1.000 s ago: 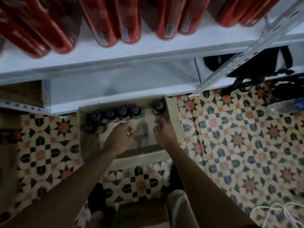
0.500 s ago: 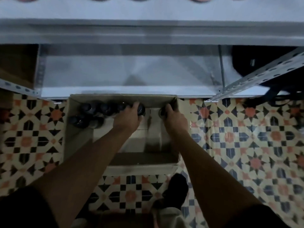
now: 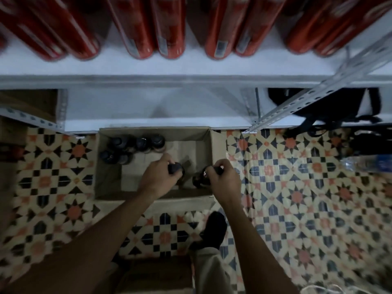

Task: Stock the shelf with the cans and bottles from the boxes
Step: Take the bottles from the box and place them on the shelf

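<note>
An open cardboard box (image 3: 216, 149) sits on the patterned floor against the white shelf (image 3: 161, 68). Several dark-capped bottles (image 3: 135, 145) stand in its far left corner. My left hand (image 3: 158, 179) is closed around the top of one dark bottle (image 3: 175, 168) above the box. My right hand (image 3: 222, 180) grips another dark bottle (image 3: 200, 179) by its neck, lifted over the box's right side. Red bottles (image 3: 167, 24) line the upper shelf.
The lower shelf level (image 3: 157, 109) behind the box is bare white. A slotted metal upright (image 3: 314, 94) slants across at right, with a black bag (image 3: 331, 107) behind it. A plastic water bottle (image 3: 369, 163) lies on the floor at right. My dark shoe (image 3: 212, 230) stands below the box.
Both hands reached to the bottles at the far side of the box, closed on one each, and have drawn them back toward me. The view tilted up to show the red bottles again.
</note>
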